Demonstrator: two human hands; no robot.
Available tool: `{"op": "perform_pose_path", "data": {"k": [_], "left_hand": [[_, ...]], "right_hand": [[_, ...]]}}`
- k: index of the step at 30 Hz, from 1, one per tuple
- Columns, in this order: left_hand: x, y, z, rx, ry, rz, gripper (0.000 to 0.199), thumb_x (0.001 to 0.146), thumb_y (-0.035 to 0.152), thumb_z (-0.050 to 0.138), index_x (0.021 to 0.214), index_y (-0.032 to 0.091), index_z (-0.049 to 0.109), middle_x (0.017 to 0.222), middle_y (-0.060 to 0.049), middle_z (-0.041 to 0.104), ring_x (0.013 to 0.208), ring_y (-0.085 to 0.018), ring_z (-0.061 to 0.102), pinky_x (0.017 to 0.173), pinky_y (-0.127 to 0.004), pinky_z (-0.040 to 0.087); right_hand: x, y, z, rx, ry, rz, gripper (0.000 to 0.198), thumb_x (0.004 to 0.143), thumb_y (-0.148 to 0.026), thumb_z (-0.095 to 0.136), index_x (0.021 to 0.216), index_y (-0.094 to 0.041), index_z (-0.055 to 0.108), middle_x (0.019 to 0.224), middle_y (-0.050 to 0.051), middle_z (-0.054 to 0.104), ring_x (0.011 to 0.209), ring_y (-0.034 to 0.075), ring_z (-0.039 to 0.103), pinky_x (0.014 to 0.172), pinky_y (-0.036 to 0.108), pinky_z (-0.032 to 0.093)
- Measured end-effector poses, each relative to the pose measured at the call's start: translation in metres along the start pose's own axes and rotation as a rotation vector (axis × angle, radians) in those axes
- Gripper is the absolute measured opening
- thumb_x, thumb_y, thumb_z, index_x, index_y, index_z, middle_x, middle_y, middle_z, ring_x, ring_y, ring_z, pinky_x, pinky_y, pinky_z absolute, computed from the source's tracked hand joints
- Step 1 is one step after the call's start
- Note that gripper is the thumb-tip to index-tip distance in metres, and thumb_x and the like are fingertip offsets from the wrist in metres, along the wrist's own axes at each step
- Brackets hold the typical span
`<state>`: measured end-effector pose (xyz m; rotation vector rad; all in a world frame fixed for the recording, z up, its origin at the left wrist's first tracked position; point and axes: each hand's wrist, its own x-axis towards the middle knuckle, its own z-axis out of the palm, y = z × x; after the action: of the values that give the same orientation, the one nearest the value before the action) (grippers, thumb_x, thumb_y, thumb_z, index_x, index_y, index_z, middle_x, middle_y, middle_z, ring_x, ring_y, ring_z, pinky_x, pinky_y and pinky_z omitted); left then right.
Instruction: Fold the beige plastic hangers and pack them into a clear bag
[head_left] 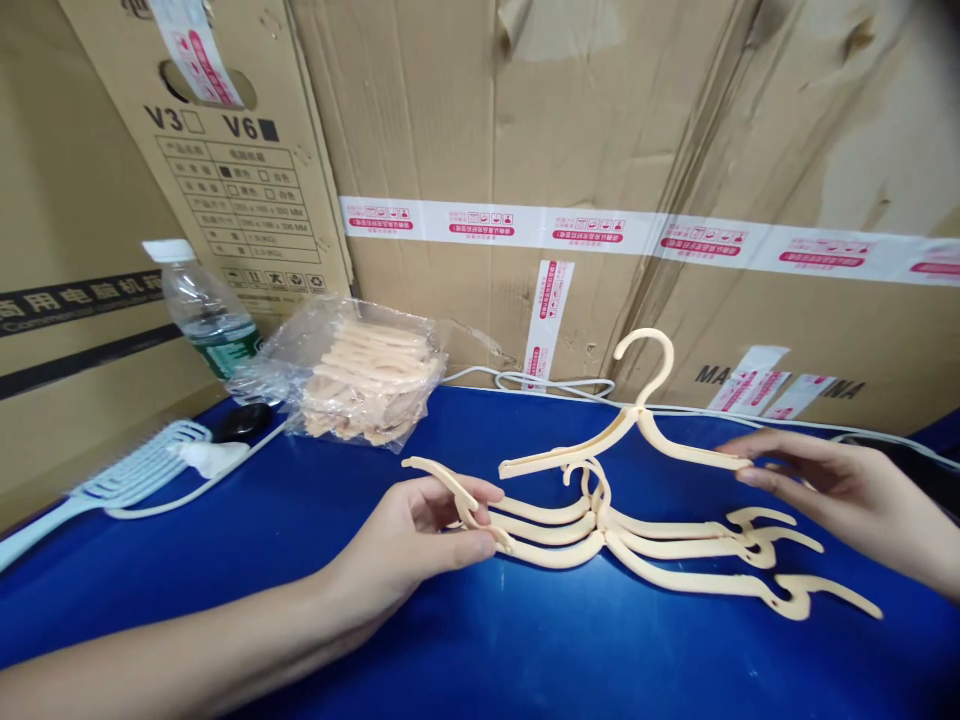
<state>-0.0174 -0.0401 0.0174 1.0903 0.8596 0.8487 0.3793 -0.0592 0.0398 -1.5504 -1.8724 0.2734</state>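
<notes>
Between the thumb and fingers of my left hand [420, 530] is a cream plastic hanger end piece [442, 475], slim and curved with a notch. My right hand [832, 485] pinches the right arm tip of a cream hanger [652, 390], held up with its hook on top; its left arm end is bare. Below it, several similar hangers [675, 575] lie side by side on the blue table, with notched, curved end pieces [795, 595] on their right ends. My left hand hides their left ends, so I cannot tell whether it touches them.
A clear plastic bag [375, 380] of cream pieces lies at the back left. Beside it are a water bottle [217, 330], a black rounded object [241, 422] and a pale blue hairbrush [142, 465]. White cable [555, 382] runs along the cardboard boxes [480, 120] behind.
</notes>
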Motion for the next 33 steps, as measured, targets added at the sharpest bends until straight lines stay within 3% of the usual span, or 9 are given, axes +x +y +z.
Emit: {"op": "perform_pose_path", "data": {"k": [5, 11, 14, 18, 24, 29, 33], "left_hand": [[0.0, -0.001, -0.003, 0.044, 0.022, 0.001, 0.022, 0.064, 0.021, 0.087, 0.084, 0.02, 0.077, 0.078, -0.001, 0.071, 0.078, -0.015, 0.065, 0.077, -0.025, 0.051], [0.0, 0.0, -0.005, 0.127, 0.065, 0.242, 0.013, 0.067, 0.02, 0.084, 0.079, 0.022, 0.079, 0.087, -0.002, 0.067, 0.08, -0.017, 0.065, 0.069, -0.026, 0.051], [0.0, 0.002, -0.004, 0.211, 0.071, 0.285, 0.008, 0.073, 0.023, 0.08, 0.081, 0.022, 0.08, 0.086, -0.004, 0.066, 0.08, -0.018, 0.063, 0.069, -0.027, 0.05], [0.003, 0.001, -0.005, 0.227, 0.044, 0.271, 0.007, 0.077, 0.028, 0.078, 0.079, 0.021, 0.079, 0.084, -0.003, 0.065, 0.071, -0.014, 0.057, 0.061, -0.023, 0.045], [0.005, -0.003, -0.009, 0.069, -0.024, 0.229, 0.014, 0.08, 0.032, 0.077, 0.081, 0.019, 0.072, 0.07, 0.002, 0.062, 0.06, -0.009, 0.053, 0.058, -0.02, 0.042], [0.006, 0.0, -0.007, 0.0, 0.016, 0.146, 0.021, 0.081, 0.035, 0.077, 0.082, 0.016, 0.067, 0.072, 0.0, 0.066, 0.067, -0.011, 0.059, 0.063, -0.021, 0.046], [0.005, 0.001, -0.005, 0.001, 0.08, 0.084, 0.023, 0.074, 0.026, 0.083, 0.08, 0.015, 0.064, 0.074, 0.001, 0.066, 0.068, -0.011, 0.057, 0.064, -0.02, 0.044]], "right_hand": [[-0.001, -0.006, 0.001, 0.049, -0.03, -0.035, 0.034, 0.078, -0.057, 0.07, 0.087, -0.024, 0.076, 0.087, 0.007, 0.075, 0.074, 0.022, 0.07, 0.064, 0.026, 0.058], [0.001, -0.02, -0.001, 0.046, 0.022, -0.066, 0.044, 0.073, -0.066, 0.07, 0.08, -0.023, 0.076, 0.076, 0.008, 0.074, 0.064, 0.021, 0.068, 0.055, 0.025, 0.056], [0.002, -0.019, -0.002, 0.045, 0.038, -0.05, 0.047, 0.07, -0.069, 0.071, 0.077, -0.023, 0.076, 0.075, 0.008, 0.073, 0.063, 0.021, 0.067, 0.055, 0.026, 0.056], [0.0, -0.012, -0.001, 0.07, 0.044, -0.032, 0.044, 0.07, -0.066, 0.073, 0.079, -0.023, 0.076, 0.076, 0.009, 0.074, 0.064, 0.023, 0.067, 0.056, 0.028, 0.057], [-0.003, 0.001, 0.0, 0.065, 0.062, -0.065, 0.037, 0.073, -0.061, 0.074, 0.082, -0.025, 0.076, 0.081, 0.008, 0.075, 0.069, 0.023, 0.068, 0.064, 0.028, 0.058], [-0.004, 0.006, -0.001, 0.073, 0.042, -0.066, 0.03, 0.076, -0.055, 0.074, 0.085, -0.026, 0.076, 0.083, 0.007, 0.075, 0.071, 0.023, 0.069, 0.064, 0.029, 0.058], [-0.004, 0.004, -0.001, 0.047, 0.053, -0.1, 0.032, 0.076, -0.056, 0.073, 0.083, -0.026, 0.076, 0.081, 0.007, 0.074, 0.069, 0.022, 0.069, 0.065, 0.028, 0.058]]}}
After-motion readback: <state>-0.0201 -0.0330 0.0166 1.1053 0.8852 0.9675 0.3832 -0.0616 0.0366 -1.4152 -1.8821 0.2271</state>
